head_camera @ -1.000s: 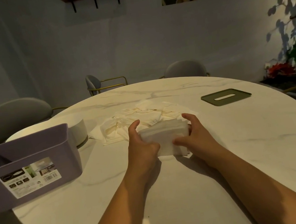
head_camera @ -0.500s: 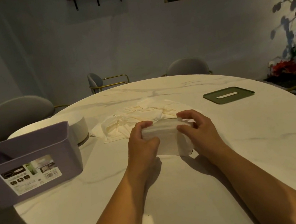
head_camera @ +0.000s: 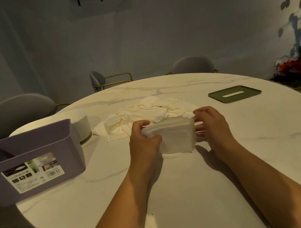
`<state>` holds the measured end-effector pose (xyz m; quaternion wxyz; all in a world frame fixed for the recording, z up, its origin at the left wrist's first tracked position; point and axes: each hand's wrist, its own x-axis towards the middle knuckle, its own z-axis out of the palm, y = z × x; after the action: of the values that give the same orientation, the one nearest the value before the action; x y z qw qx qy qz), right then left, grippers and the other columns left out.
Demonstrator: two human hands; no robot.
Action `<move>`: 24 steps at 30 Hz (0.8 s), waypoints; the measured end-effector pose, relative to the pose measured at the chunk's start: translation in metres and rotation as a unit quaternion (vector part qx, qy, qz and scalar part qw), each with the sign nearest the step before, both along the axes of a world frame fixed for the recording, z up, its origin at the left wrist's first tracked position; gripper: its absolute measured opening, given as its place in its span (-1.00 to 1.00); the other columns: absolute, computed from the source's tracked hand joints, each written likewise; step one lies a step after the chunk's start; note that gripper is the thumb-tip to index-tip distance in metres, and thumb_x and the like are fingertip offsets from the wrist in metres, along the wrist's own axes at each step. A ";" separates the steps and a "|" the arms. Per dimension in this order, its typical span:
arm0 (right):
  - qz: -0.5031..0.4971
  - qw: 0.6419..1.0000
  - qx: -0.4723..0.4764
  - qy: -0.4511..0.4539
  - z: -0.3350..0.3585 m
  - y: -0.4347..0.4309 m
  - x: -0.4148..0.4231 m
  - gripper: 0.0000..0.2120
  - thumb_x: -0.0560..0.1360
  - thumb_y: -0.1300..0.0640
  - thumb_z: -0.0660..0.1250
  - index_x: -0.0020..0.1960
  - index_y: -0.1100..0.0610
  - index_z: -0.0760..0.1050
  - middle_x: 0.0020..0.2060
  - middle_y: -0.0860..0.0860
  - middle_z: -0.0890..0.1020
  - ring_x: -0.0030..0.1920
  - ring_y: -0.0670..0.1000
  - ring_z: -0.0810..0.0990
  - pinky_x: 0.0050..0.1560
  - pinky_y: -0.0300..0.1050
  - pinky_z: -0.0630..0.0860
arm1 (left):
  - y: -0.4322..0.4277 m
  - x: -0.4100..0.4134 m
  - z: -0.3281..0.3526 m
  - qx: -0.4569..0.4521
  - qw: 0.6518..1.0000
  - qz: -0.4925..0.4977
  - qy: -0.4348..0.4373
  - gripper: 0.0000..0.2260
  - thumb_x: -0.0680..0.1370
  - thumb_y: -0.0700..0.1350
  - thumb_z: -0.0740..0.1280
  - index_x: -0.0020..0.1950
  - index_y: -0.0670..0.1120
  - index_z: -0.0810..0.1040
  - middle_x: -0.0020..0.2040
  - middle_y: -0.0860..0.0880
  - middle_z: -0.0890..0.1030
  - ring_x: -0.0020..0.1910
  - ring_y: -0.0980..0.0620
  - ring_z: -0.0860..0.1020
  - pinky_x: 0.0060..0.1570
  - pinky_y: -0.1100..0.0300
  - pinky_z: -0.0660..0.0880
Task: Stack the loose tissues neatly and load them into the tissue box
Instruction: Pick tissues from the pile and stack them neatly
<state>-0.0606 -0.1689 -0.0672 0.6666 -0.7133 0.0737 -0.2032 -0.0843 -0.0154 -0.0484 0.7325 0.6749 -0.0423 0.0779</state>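
Left hand [head_camera: 144,142] and right hand [head_camera: 212,123] grasp a neat white tissue stack [head_camera: 174,135] right of the lilac plastic box [head_camera: 33,152]. Cream loose tissues [head_camera: 145,114] beyond the stack lie unstacked; loading seems unstarted.

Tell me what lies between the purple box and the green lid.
In the head view, loose tissues lie between the purple box and green lid; left hand and right hand hold a stack nearby.
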 end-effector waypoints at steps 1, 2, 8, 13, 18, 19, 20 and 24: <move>0.007 1.000 0.018 0.015 0.001 -0.001 0.000 -0.89 0.58 0.14 0.18 -0.06 0.05 0.47 -0.06 0.04 0.60 -0.06 0.10 0.60 -0.07 0.00 0.57 | 0.000 0.000 0.000 0.004 1.000 0.001 -0.006 -0.63 0.47 -0.47 0.18 0.15 -0.10 0.38 -0.11 0.03 0.41 -0.23 0.13 0.40 -0.48 0.50 0.38; 0.017 0.999 0.023 0.024 0.001 -0.001 -0.001 -0.88 0.57 0.15 0.18 -0.06 0.09 0.49 -0.07 0.06 0.61 -0.07 0.10 0.60 -0.08 0.00 0.57 | 0.000 0.000 0.000 0.008 1.000 -0.002 -0.008 -0.63 0.47 -0.48 0.17 0.15 -0.10 0.38 -0.11 0.04 0.40 -0.23 0.13 0.40 -0.48 0.50 0.38; 0.004 0.999 -0.046 0.024 -0.001 -0.004 -0.002 -0.89 0.48 0.27 0.29 -0.14 0.10 0.53 -0.16 0.03 0.61 -0.10 0.07 0.58 -0.17 -0.09 0.57 | 0.004 0.007 -0.006 0.068 0.997 -0.025 -0.002 -0.55 0.44 -0.43 0.23 0.20 0.00 0.37 0.05 -0.04 0.45 -0.12 0.10 0.43 -0.38 0.42 0.48; 0.013 0.998 -0.055 0.028 -0.003 -0.004 -0.003 -0.91 0.45 0.28 0.29 -0.20 0.19 0.55 -0.18 0.11 0.62 -0.07 0.19 0.61 -0.10 0.08 0.60 | 0.004 0.008 -0.007 0.074 0.997 -0.034 -0.019 -0.52 0.42 -0.44 0.25 0.22 0.00 0.35 0.03 -0.02 0.43 -0.12 0.09 0.44 -0.38 0.48 0.46; 0.067 0.995 -0.065 0.036 -0.002 -0.001 -0.005 -0.72 0.45 0.16 0.42 0.09 0.07 0.41 0.03 0.01 0.53 0.05 0.06 0.53 -0.17 -0.19 0.58 | -0.002 0.002 -0.005 0.015 0.998 -0.066 0.002 -0.43 0.43 -0.54 0.21 0.28 -0.01 0.31 -0.07 0.07 0.38 -0.17 0.07 0.42 -0.49 0.46 0.45; 0.086 0.989 -0.109 0.045 -0.002 0.000 -0.006 -0.56 0.42 0.15 0.46 0.21 0.01 0.35 0.10 -0.04 0.49 0.09 0.03 0.52 -0.09 -0.19 0.58 | -0.003 0.002 -0.005 0.031 0.997 -0.066 -0.004 -0.41 0.43 -0.54 0.24 0.29 0.00 0.29 -0.08 0.10 0.36 -0.17 0.07 0.41 -0.48 0.47 0.45; 0.102 0.983 -0.145 0.052 -0.002 0.002 -0.008 -0.40 0.39 0.16 0.50 0.31 -0.03 0.27 0.15 -0.06 0.46 0.12 0.01 0.50 -0.02 -0.17 0.56 | -0.004 0.003 -0.005 0.049 0.997 -0.060 -0.010 -0.40 0.43 -0.52 0.29 0.31 0.02 0.28 -0.06 0.11 0.35 -0.16 0.08 0.41 -0.45 0.49 0.46; 0.111 0.977 -0.171 0.067 -0.003 0.002 -0.008 -0.12 0.32 0.28 0.53 0.44 -0.09 0.12 0.33 0.00 0.40 0.22 0.03 0.45 0.17 0.00 0.52 | 0.000 0.012 -0.010 0.124 0.991 -0.029 -0.029 -0.34 0.41 -0.40 0.41 0.34 0.10 0.26 0.15 0.06 0.35 -0.03 0.07 0.43 -0.26 0.49 0.48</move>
<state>-0.0682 -0.1665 -0.0703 0.5464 -0.8328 0.0031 -0.0892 -0.0719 -0.0153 -0.0587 0.6432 0.7568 -0.0928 0.0702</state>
